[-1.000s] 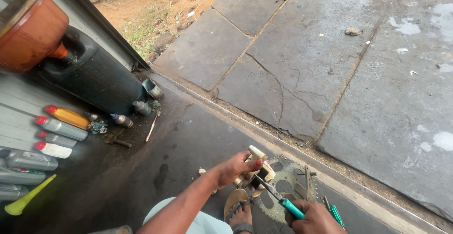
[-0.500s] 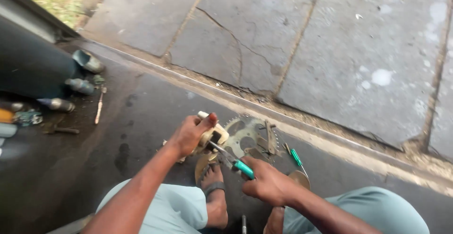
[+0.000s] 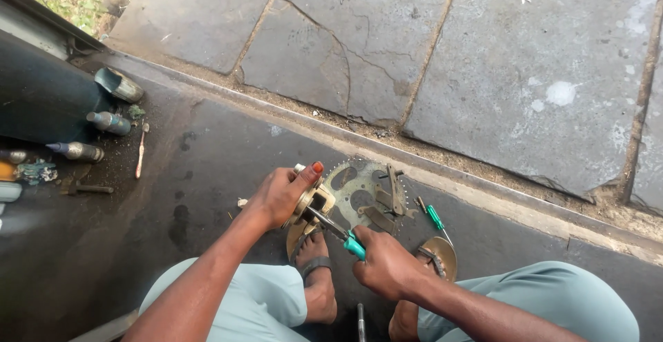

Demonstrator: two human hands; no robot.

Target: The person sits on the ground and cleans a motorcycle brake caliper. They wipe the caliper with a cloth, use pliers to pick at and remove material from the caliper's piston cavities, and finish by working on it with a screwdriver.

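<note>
Dark floor: left hand (image 3: 280,193) clamps metal part (image 3: 309,202); right hand (image 3: 387,266) grips screwdriver (image 3: 338,233).

My screwdriver (image 3: 343,235) carries a teal-green handle; a second, smaller screwdriver (image 3: 434,217) on the dark grey floor (image 3: 207,149) matches it. The sprocket (image 3: 362,190) is dull brass-grey, the part (image 3: 312,202) under my left hand (image 3: 280,193) tan and silver. My thumbnail is painted orange-red. My trousers (image 3: 255,297) are pale blue-green. The paving slabs (image 3: 497,59) are grey, blotched white.
</note>
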